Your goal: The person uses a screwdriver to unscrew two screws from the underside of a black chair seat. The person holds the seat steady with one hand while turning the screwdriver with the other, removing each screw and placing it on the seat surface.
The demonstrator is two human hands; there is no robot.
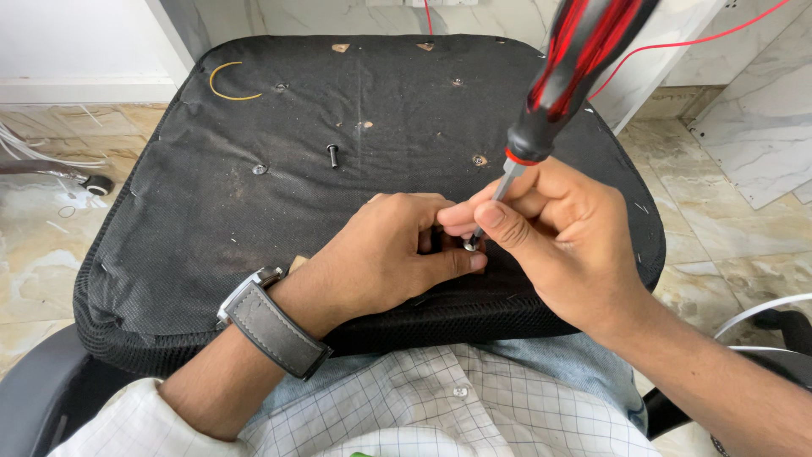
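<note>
Right hand [558, 245] pinching screwdriver [568, 76] shaft; left hand [397, 254] curled, pinching small screw [469, 245] at tip, on black seat underside [254, 211].

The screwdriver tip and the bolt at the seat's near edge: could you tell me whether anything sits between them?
Nothing visible does. The screwdriver shaft runs down through the right hand fingers to the bolt, which the left hand pinches against the black seat underside. The fingers crowd both sides, so the contact itself is partly hidden.
</note>
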